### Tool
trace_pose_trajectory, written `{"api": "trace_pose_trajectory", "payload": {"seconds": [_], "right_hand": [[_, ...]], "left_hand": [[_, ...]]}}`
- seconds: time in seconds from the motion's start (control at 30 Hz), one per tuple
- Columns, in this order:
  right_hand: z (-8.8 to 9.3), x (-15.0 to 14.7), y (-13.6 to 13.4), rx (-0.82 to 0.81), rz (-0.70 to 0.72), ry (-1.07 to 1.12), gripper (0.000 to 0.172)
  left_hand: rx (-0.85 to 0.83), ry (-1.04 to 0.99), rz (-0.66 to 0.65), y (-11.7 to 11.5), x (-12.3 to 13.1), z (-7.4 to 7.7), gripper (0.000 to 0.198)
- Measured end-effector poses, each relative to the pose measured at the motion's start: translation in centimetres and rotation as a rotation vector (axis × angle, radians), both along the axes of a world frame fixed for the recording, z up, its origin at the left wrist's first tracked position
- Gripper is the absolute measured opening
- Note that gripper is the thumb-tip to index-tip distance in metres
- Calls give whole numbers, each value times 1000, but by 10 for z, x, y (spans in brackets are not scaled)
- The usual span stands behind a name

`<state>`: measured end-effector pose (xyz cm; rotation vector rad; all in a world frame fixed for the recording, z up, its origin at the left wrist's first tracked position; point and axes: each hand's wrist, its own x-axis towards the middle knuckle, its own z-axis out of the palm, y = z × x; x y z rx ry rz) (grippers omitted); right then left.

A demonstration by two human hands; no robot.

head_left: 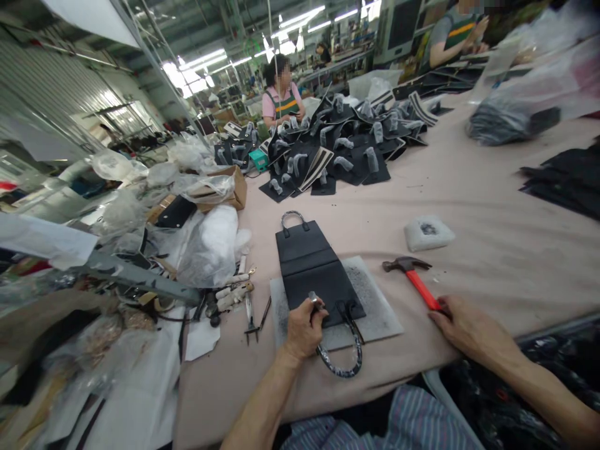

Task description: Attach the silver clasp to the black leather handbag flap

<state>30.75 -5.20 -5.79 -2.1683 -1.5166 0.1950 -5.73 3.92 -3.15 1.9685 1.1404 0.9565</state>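
Note:
A black bag panel [307, 250] with a looped handle at each end lies across a pale board [382, 315] in front of me. Over its near part, my left hand [304, 330] pinches a small silvery metal piece [315, 300], whose exact kind I cannot make out. The near handle [344, 372], wrapped in clear film, curves beside my left wrist. To the right, a claw hammer [419, 284] with an orange-red handle lies on the cloth. My right hand [469, 325] has its fingers closed around the handle's near end.
A whitish block [428, 233] with a dark smudge sits beyond the hammer. Hand tools [250, 319] lie left of the board. A heap of black bag panels [347, 137] covers the far table. Plastic bags [210, 244] crowd the left, and a co-worker [282, 100] sits beyond.

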Motion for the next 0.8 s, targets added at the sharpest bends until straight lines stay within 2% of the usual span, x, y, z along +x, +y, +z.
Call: {"api": "trace_pose_trajectory", "payload": {"seconds": [0.07,0.13,0.23,0.3,0.33,0.37,0.43,0.5,0.53,0.6,0.67,0.73,0.8], "right_hand": [[4,-1,3,-149,-77,335,16],[19,-12,11,-288,-146,697,17],[60,-37,25,-402,-156,1059,13],[94,-59,28,-368,-183,1173,14],[112,-70,28,-316,-183,1188,20],[128,-82,28,-230,-142,1127,29],[157,-103,25,-8,44,836,39],[176,-121,22,239,241,459,38],[181,-128,21,306,347,283,36],[189,-136,22,287,537,15,33],[199,-136,22,175,664,-107,32],[215,-131,21,165,633,-78,34],[230,-126,15,235,490,94,37]], "left_hand": [[6,-5,7,-1,0,1,13],[15,-11,11,-2,0,2,12],[35,-24,11,-3,0,3,11],[37,-29,11,-3,0,3,10],[35,-29,10,-3,0,2,10],[33,-28,10,-3,-1,1,10],[31,-32,9,-3,-1,-1,9],[31,-40,4,-3,-1,-3,10],[31,-40,-1,-2,-1,-3,10],[39,-29,-5,-2,-1,-3,9],[50,-13,-2,-2,-1,-1,8],[54,-7,2,-3,-1,1,8],[53,-9,0,-3,-1,2,9]]}}
